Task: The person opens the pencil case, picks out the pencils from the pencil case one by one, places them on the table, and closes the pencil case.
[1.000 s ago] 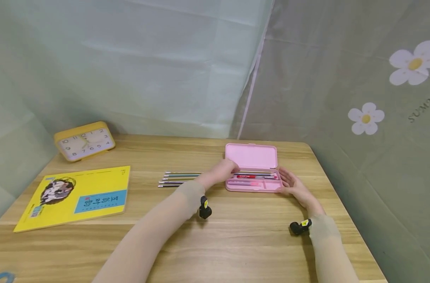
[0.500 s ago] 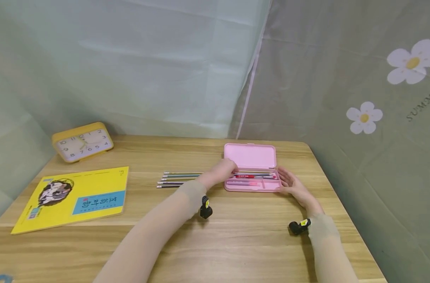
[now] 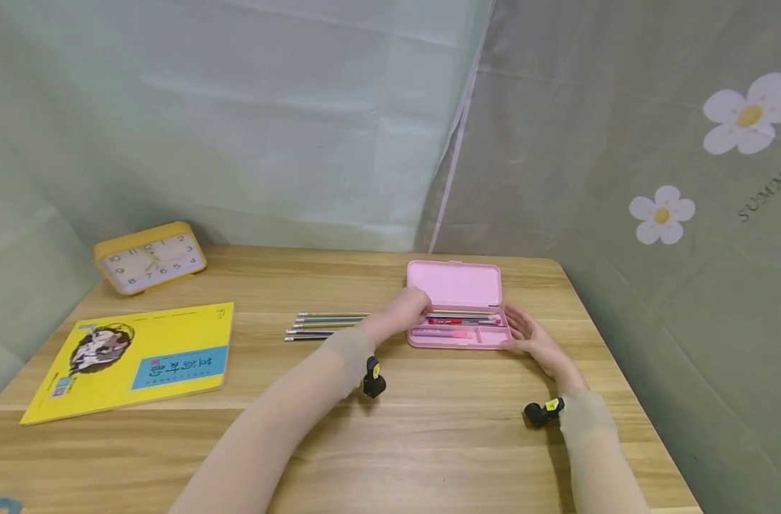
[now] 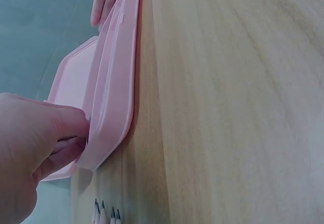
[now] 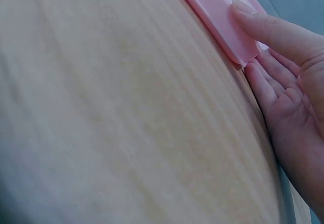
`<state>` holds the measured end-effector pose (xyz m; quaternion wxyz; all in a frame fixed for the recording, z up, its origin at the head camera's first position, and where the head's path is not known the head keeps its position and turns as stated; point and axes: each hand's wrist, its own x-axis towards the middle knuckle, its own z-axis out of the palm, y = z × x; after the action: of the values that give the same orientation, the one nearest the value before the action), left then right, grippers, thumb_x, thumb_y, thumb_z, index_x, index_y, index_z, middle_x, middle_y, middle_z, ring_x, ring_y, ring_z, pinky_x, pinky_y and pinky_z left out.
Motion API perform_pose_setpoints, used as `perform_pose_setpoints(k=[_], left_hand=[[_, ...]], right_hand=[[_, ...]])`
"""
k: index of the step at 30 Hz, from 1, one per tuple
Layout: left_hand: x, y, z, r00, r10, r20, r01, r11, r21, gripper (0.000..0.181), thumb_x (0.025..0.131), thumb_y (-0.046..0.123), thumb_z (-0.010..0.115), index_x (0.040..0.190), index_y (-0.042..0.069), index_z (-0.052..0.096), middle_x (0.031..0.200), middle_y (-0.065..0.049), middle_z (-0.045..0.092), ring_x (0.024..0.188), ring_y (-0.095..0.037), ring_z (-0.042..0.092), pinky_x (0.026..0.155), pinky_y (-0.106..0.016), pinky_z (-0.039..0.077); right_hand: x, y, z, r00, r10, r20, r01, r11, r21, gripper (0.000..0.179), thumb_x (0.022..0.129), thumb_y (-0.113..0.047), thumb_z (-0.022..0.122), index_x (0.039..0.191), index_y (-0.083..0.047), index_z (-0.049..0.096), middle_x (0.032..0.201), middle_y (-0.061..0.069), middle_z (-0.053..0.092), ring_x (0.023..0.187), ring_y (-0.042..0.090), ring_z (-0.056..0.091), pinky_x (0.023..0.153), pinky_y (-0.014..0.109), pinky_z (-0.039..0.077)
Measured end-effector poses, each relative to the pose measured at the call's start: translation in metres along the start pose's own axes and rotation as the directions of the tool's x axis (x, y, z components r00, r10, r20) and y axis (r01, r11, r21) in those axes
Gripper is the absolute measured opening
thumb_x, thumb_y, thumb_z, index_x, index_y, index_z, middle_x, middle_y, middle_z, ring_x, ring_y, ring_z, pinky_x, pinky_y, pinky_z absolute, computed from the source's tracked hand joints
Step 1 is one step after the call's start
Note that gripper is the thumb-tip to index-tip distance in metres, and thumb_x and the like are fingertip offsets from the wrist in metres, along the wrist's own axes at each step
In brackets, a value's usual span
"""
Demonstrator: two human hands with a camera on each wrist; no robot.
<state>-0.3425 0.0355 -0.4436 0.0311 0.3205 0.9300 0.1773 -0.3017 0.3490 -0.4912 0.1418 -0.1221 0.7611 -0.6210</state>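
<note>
A pink pencil case lies with its lid raised near the back of the table. Inside are several pencils, a red pen and a pink pen. My left hand reaches into the case's left end with curled fingers; its fingertips are hidden, so I cannot tell whether they pinch a pencil. My right hand holds the right end of the case, its thumb on the front rim and its fingers around the end wall. Several more pencils lie side by side under my left wrist, points toward the case.
A yellow book lies at the left of the table. Behind it stands a yellow alarm clock. Part of a blue object shows at the lower left corner. Curtains hang behind the table and along its sides.
Both hands stay at the pencil case. The whole view has shifted very slightly; nothing is visibly picked up or let go.
</note>
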Motion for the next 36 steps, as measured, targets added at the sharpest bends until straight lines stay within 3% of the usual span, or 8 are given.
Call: perform_pose_setpoints(k=[8, 14, 20, 27, 32, 36], left_hand=[[0.0, 0.001, -0.004, 0.999, 0.03, -0.029, -0.03, 1.0, -0.001, 0.013, 0.087, 0.002, 0.07, 0.097, 0.002, 0.076, 0.092, -0.008, 0.074, 0.087, -0.02, 0.065, 0.091, -0.033, 0.055], [-0.002, 0.002, -0.008, 0.999, 0.033, -0.034, -0.034, 0.999, -0.021, 0.015, 0.086, 0.0, 0.068, 0.099, 0.002, 0.076, 0.098, -0.009, 0.075, 0.09, -0.02, 0.066, 0.089, -0.033, 0.055], [-0.008, 0.002, -0.018, 0.998, 0.045, -0.044, -0.048, 0.996, -0.07, 0.013, 0.084, -0.004, 0.067, 0.093, -0.001, 0.075, 0.085, -0.012, 0.072, 0.077, -0.019, 0.059, 0.076, -0.031, 0.053], [-0.02, -0.003, -0.037, 0.997, 0.035, -0.065, -0.041, 0.995, -0.095, 0.018, 0.087, -0.004, 0.065, 0.103, -0.005, 0.073, 0.102, -0.015, 0.074, 0.099, -0.025, 0.069, 0.091, -0.035, 0.056], [-0.029, -0.009, -0.055, 0.987, 0.107, -0.116, -0.108, 0.994, 0.003, 0.015, 0.085, -0.001, 0.069, 0.098, -0.003, 0.075, 0.093, -0.012, 0.076, 0.086, -0.021, 0.071, 0.081, -0.028, 0.058], [-0.038, -0.012, -0.07, 0.98, 0.133, -0.146, -0.129, 0.991, 0.042, 0.009, 0.081, -0.003, 0.067, 0.086, 0.0, 0.075, 0.072, -0.006, 0.069, 0.064, -0.012, 0.055, 0.063, -0.021, 0.047]], right_hand=[[0.001, 0.002, 0.0, 1.0, -0.001, -0.002, 0.001, 1.0, 0.002, 0.091, 0.085, 0.005, 0.068, 0.155, 0.002, 0.008, 0.163, 0.022, 0.011, 0.149, 0.039, 0.011, 0.106, 0.008, 0.034], [-0.001, 0.001, 0.001, 1.0, 0.001, -0.004, -0.001, 1.0, -0.013, 0.091, 0.085, 0.003, 0.068, 0.155, 0.002, 0.009, 0.163, 0.022, 0.011, 0.149, 0.039, 0.011, 0.108, 0.009, 0.033], [-0.001, -0.001, 0.0, 1.0, 0.001, 0.002, -0.001, 1.0, -0.016, 0.09, 0.086, 0.003, 0.067, 0.155, 0.002, 0.009, 0.163, 0.022, 0.011, 0.149, 0.039, 0.011, 0.109, 0.01, 0.033], [-0.001, -0.001, 0.002, 1.0, -0.025, 0.018, 0.025, 1.0, 0.015, 0.09, 0.085, 0.006, 0.066, 0.154, 0.004, 0.007, 0.162, 0.024, 0.01, 0.149, 0.042, 0.009, 0.102, 0.005, 0.035], [-0.001, -0.002, 0.003, 0.999, -0.029, 0.023, 0.028, 0.999, 0.019, 0.091, 0.085, 0.005, 0.066, 0.154, 0.004, 0.007, 0.162, 0.024, 0.01, 0.148, 0.042, 0.009, 0.102, 0.004, 0.035], [-0.002, -0.002, 0.002, 1.0, -0.017, 0.017, 0.017, 1.0, 0.015, 0.093, 0.084, 0.005, 0.067, 0.154, 0.004, 0.007, 0.162, 0.025, 0.009, 0.148, 0.043, 0.009, 0.102, 0.005, 0.035]])
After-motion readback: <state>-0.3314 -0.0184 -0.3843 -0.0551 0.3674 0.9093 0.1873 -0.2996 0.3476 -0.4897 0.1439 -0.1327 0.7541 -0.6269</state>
